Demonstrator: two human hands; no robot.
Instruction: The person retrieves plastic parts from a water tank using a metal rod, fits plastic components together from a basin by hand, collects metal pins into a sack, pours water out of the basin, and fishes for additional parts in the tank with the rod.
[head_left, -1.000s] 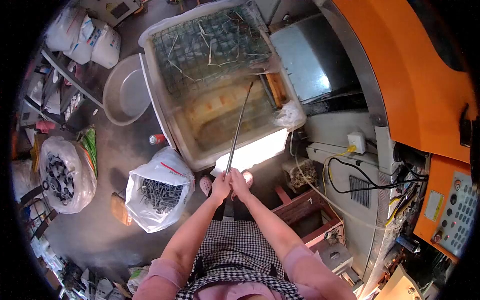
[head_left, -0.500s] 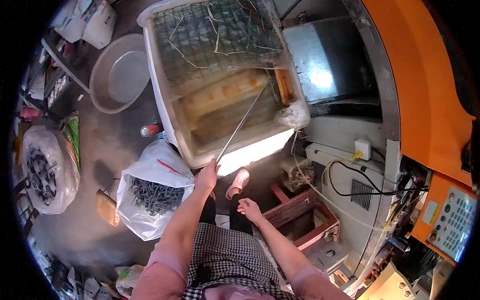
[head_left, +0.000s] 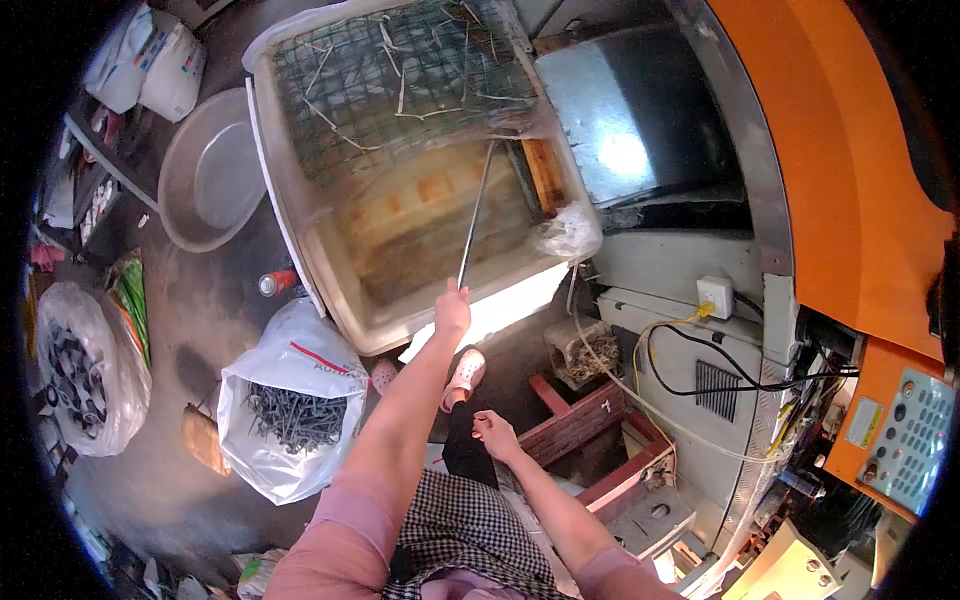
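My left hand [head_left: 452, 312] is closed around one end of a long thin metal rod [head_left: 475, 220], above the near rim of a large white tub [head_left: 375, 338]. The rod reaches over cloudy brownish water, its far end by the edge of a green mesh [head_left: 340, 105] strewn with pale thin strips. My right hand [head_left: 495, 436] hangs near my knee with its fingers curled and nothing visible in them. Beside my left forearm stands a white plastic sack [head_left: 240, 430] full of dark thin pieces [head_left: 300, 415].
A grey round basin [head_left: 180, 215] and a red-capped can [head_left: 278, 283] lie left of the tub. Another clear bag [head_left: 130, 400] holds dark ring-like parts. To the right are an orange machine [head_left: 850, 150], cables [head_left: 690, 390] and a reddish frame [head_left: 570, 430] by my feet.
My left hand has moved rightward and farther over the tub's near rim. The rod's far end has swung left, so it points more straight ahead. My right hand stays curled; the view has shifted.
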